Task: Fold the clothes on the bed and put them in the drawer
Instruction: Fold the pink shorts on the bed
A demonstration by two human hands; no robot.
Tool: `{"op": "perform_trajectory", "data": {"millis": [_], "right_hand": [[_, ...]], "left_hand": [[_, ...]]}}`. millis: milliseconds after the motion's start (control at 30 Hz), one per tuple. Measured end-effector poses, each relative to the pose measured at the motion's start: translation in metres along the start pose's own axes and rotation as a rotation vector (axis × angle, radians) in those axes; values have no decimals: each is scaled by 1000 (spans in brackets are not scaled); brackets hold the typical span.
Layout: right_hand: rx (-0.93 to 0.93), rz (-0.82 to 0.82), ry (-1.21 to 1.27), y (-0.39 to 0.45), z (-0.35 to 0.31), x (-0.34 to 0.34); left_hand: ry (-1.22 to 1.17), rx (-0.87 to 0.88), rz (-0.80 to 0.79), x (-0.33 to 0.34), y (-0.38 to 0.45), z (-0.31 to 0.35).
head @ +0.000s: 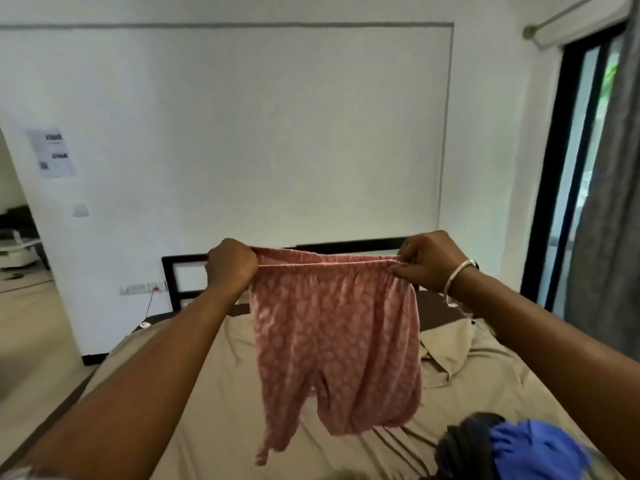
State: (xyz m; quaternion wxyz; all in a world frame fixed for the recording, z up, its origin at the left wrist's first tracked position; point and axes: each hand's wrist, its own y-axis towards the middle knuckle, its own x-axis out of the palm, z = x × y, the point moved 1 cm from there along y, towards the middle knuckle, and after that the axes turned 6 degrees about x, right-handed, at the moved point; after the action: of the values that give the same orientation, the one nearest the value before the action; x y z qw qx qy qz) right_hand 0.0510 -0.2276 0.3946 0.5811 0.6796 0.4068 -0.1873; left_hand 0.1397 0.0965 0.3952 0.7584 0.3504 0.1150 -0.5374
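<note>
Pink patterned trousers (332, 341) hang in the air above the bed (214, 393), held up by the elastic waistband. My left hand (231, 264) grips the waistband's left end in a fist. My right hand (431, 259), with a silver bangle on its wrist, pinches the right end. The waistband is stretched flat between both hands, and the legs dangle down, bunched at the bottom. A blue garment (533, 448) and a dark garment (460, 445) lie in a heap on the bed at the lower right. No drawer is in view.
The bed has a tan sheet and a tan pillow (446, 351) near the dark headboard (187, 275). A white wall stands behind it. A grey curtain (606, 220) and glass door are on the right, and an open doorway is at the left.
</note>
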Motion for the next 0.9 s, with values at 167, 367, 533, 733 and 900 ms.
{"op": "perform_trajectory", "data": {"millis": [167,367,533,733,900], "right_hand": [[-69,41,77,-9,-20,1],[-120,62,214,-22,-48,16],[-27,166,299,-33,-58,17],[-148,-232,219,-33,-66,10],[-176,-216,98,-29,-62,14]], "left_hand": [[-310,-190,-125,2,-6,28],[-370,-276,-248,8,-2,46],[-367,-305,-373,9,1,46],[-229,-207,-569,3,-5,39],[-2,158,-912,11,-27,41]]}}
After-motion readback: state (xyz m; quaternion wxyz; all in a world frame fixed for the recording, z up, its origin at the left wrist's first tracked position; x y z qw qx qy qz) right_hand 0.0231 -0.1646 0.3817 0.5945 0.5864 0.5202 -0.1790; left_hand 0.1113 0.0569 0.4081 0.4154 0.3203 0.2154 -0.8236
